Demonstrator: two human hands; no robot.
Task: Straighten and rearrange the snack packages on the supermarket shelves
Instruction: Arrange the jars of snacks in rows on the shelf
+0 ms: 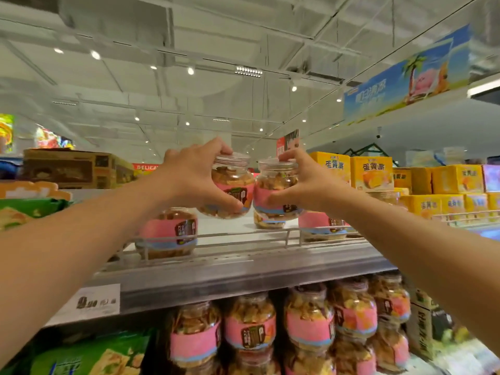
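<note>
My left hand [198,175] grips a clear snack jar [232,182] with a pink label, lifted and tilted above the top shelf [243,262]. My right hand [303,180] grips a second pink-labelled jar [273,185] right beside it; this one seems to rest on another jar [269,220] below it. Two more jars of the same kind stand at the shelf's wire rail, one on the left [169,232] and one on the right [323,226], partly behind my right forearm.
Yellow snack boxes [370,173] are stacked on the right of the top shelf. Brown cartons [70,169] and green packs [29,209] sit on the left. The shelf below holds several pink-labelled jars [250,323] and green packets [94,355]. A price tag [94,303] hangs on the shelf edge.
</note>
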